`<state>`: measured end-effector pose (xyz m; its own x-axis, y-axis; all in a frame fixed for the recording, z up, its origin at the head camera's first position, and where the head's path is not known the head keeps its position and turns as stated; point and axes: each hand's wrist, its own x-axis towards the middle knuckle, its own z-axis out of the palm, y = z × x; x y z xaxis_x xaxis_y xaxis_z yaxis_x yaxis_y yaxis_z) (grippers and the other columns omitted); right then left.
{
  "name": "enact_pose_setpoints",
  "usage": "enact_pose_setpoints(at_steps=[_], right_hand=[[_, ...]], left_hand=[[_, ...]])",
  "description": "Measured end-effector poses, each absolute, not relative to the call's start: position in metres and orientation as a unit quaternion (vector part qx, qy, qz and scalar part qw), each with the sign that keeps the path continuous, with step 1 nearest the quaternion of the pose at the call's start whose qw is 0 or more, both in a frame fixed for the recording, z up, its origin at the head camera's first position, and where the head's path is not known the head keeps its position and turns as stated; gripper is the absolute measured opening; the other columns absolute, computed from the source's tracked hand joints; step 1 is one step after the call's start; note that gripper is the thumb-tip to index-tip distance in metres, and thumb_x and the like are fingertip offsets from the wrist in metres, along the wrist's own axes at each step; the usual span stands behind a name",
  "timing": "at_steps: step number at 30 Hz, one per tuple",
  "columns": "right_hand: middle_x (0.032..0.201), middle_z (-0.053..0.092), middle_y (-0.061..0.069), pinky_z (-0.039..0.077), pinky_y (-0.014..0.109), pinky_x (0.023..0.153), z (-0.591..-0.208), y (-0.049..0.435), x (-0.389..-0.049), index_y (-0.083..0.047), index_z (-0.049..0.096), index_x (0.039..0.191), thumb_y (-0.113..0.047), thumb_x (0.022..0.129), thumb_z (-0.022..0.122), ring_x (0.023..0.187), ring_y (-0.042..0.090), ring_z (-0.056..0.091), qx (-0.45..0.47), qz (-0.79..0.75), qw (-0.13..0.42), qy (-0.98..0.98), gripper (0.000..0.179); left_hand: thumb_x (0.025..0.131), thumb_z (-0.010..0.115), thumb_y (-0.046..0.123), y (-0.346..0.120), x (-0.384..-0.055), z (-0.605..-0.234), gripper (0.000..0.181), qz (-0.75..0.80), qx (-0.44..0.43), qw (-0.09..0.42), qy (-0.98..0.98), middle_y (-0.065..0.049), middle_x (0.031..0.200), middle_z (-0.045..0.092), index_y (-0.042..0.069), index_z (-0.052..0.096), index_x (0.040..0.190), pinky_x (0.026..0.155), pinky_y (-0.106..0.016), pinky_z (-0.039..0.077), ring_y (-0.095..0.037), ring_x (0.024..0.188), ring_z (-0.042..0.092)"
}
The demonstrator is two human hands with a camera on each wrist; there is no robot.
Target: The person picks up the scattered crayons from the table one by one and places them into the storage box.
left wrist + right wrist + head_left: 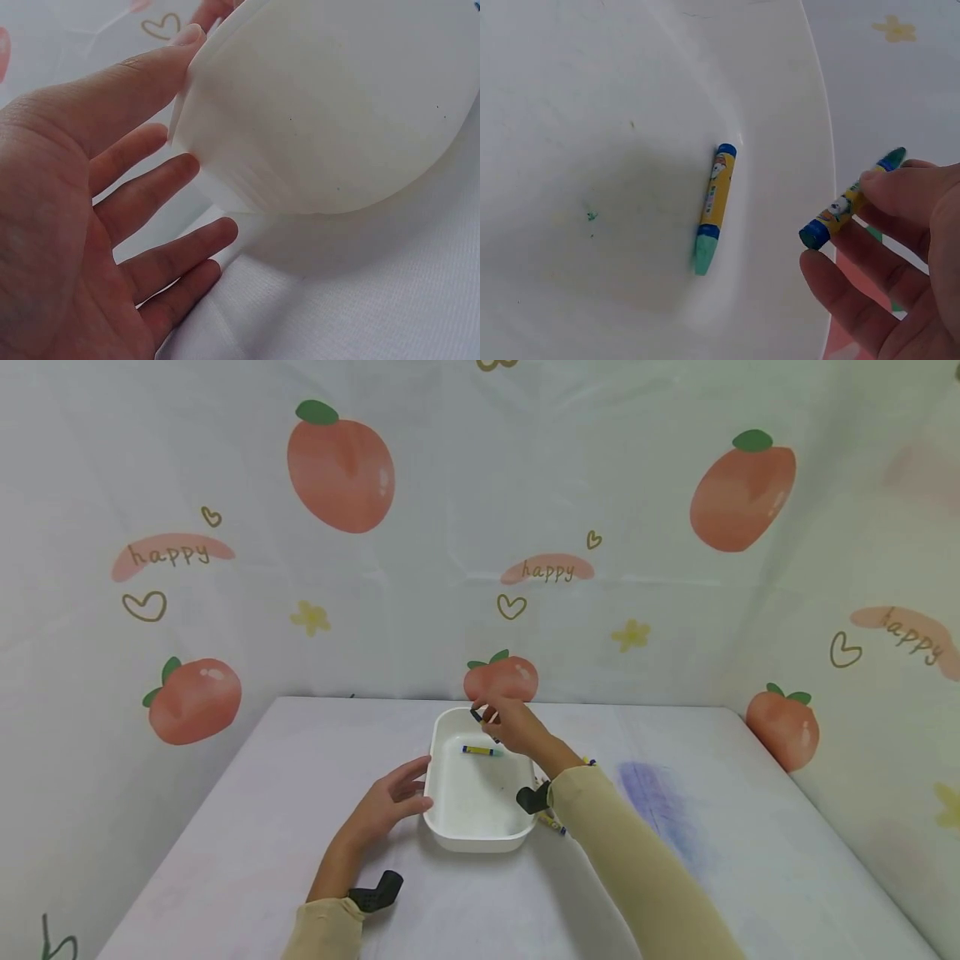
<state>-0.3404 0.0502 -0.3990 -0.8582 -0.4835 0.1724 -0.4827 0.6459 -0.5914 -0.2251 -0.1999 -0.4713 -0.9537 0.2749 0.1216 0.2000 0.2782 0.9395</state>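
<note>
A white rectangular tray (480, 843) sits on the white-covered table. Inside it, toward the far end, lies a light green crayon (716, 195) with a yellow and blue wrapper. My right hand (517, 727) is over the tray's far end, pinching a dark green crayon (840, 210) between thumb and fingers; its blunt end points back over the tray. At the tray's left side, my left hand (386, 806) has its fingers loosely extended. The left thumb (157, 67) is right at the rim, and the fingertips are against or close to the outer wall.
More crayons (553, 824) lie on the table just right of the tray, partly hidden by the right wrist and sleeve. A purple smudge (660, 802) marks the cloth farther right. A fruit-patterned curtain (450, 527) stands behind the table's far edge.
</note>
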Motion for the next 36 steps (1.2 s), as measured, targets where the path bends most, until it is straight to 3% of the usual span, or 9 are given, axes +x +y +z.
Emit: enact_pose_setpoints(at_steps=[8, 28, 36], right_hand=[[0.104, 0.063, 0.002, 0.053, 0.031, 0.079, -0.398, 0.053, -0.340, -0.011, 0.060, 0.127, -0.005, 0.091, 0.068, 0.092, 0.019, 0.061, -0.257, -0.294, -0.015, 0.920, 0.038], [0.110, 0.064, 0.013, 0.055, 0.039, 0.078, -0.378, 0.090, -0.338, -0.007, 0.060, 0.120, -0.010, 0.092, 0.067, 0.094, 0.025, 0.062, -0.253, -0.316, -0.058, 0.913, 0.029], [0.108, 0.063, 0.011, 0.056, 0.035, 0.074, -0.378, 0.111, -0.333, -0.005, 0.062, 0.117, -0.008, 0.092, 0.067, 0.094, 0.026, 0.063, -0.236, -0.334, -0.056, 0.911, 0.026]], left_hand=[[0.087, 0.074, 0.020, -0.198, -0.222, -0.469, 0.067, 0.578, 0.128, 0.031, 0.805, -0.010, 0.146, 0.048, 0.016, 0.044, 0.146, 0.103, -0.056, 0.039, -0.034, 0.126, 0.051], [0.087, 0.074, 0.021, -0.195, -0.221, -0.468, 0.067, 0.576, 0.111, 0.029, 0.809, -0.007, 0.147, 0.046, 0.018, 0.044, 0.147, 0.103, -0.058, 0.038, -0.033, 0.126, 0.051], [0.087, 0.073, 0.021, -0.195, -0.223, -0.469, 0.066, 0.573, 0.113, 0.029, 0.811, -0.008, 0.147, 0.046, 0.018, 0.044, 0.147, 0.103, -0.059, 0.037, -0.033, 0.127, 0.050]])
